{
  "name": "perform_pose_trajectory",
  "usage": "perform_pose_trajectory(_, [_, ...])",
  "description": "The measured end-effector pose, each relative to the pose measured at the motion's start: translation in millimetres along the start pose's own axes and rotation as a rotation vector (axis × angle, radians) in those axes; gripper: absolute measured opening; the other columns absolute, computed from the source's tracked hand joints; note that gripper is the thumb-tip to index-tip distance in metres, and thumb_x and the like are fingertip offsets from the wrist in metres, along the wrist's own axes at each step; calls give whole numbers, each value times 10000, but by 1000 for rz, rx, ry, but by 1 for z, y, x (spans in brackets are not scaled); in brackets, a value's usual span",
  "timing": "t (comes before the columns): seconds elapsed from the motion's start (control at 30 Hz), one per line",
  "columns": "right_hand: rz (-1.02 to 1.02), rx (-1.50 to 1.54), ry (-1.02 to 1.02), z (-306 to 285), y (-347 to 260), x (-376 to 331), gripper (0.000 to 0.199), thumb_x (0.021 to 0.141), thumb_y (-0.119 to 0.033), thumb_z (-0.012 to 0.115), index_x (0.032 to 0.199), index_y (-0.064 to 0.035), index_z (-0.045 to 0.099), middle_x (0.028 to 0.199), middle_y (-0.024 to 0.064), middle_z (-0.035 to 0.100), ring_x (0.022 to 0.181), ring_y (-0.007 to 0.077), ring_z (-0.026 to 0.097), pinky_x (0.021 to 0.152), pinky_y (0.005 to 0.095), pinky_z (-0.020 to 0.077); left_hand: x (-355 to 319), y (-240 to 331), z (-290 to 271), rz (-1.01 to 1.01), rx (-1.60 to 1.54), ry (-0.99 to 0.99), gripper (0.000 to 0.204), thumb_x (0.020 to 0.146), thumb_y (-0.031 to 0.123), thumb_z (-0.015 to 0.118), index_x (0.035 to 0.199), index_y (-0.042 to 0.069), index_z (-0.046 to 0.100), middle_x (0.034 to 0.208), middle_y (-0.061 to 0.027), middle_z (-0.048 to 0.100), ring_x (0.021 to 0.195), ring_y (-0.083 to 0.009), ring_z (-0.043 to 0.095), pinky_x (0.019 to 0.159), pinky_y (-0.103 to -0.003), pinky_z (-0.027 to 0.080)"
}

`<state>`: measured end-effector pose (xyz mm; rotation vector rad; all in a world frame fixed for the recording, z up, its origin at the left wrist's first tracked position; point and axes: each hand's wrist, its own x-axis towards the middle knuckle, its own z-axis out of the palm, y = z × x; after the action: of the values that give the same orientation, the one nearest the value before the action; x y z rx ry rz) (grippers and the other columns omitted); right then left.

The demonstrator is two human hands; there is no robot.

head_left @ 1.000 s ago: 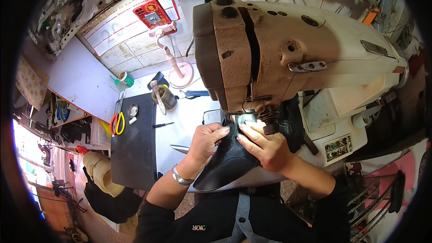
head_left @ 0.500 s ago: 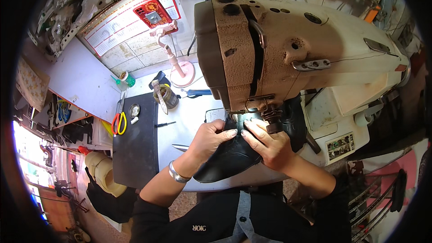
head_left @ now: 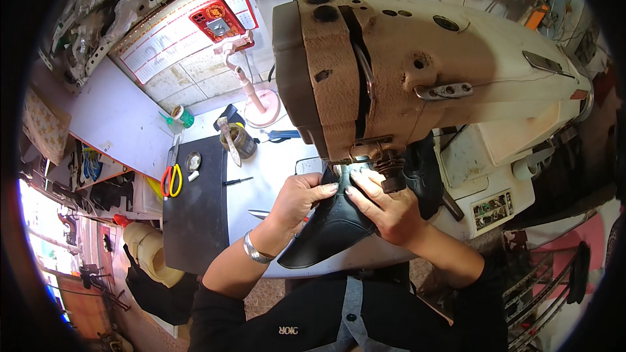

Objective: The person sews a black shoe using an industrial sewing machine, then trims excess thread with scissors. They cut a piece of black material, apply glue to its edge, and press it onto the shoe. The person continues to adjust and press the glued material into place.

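A black leather shoe [head_left: 329, 231] lies under the head of a large sewing machine [head_left: 385, 85], its toe pointing toward my lower left. My left hand [head_left: 300, 201] pinches the shoe's edge from the left, thumb on top, just in front of the lit needle area. From the right, my right hand [head_left: 386, 207] grips the same shoe, with fingers pressed on the leather close to the presser parts. The machine's head hides the needle itself. More black leather [head_left: 424, 176] shows to the right, behind my right hand.
Left on the table lie a black mat [head_left: 195, 221], orange-handled scissors [head_left: 171, 180] and a small round tin [head_left: 193, 161]. A jar with a brush [head_left: 241, 142] and a pink phone stand [head_left: 262, 107] stand behind. A parts tray [head_left: 492, 210] sits at right.
Both hands have shifted slightly left, and my left thumb sits a little farther from the right fingers. The shoe has turned slightly. The whole view has also shifted a little.
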<state>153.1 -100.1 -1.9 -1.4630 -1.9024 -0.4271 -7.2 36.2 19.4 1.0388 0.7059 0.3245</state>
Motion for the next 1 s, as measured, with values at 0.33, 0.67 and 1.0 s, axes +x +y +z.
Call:
perform_pose_trajectory(0.33, [40, -27, -8, 0, 2, 3, 233, 786, -152, 576, 970, -92, 705, 1012, 103, 613, 1084, 295, 558, 1008, 486, 408, 5, -6, -3, 47, 58, 24, 122, 873, 71, 641, 939, -28, 663, 814, -32, 657, 664, -78, 574, 625, -203, 463])
perform_pose_trajectory(0.67, [63, -62, -28, -7, 11, 6, 158, 766, -173, 607, 851, -96, 716, 1079, 118, 613, 1116, 288, 558, 1036, 470, 374, 1, -1, -5, 49, 155, -54, 147, 902, 109, 622, 942, -26, 659, 828, -29, 666, 676, -74, 580, 651, -202, 468])
perform_pose_trajectory(1.0, [81, -22, -15, -7, 21, 6, 165, 772, -157, 583, 875, -75, 683, 1129, 119, 602, 1132, 279, 550, 1037, 463, 372, -2, -11, 8, 56, 51, 59, 144, 914, 105, 600, 914, -27, 657, 793, -29, 663, 679, -74, 587, 667, -208, 478])
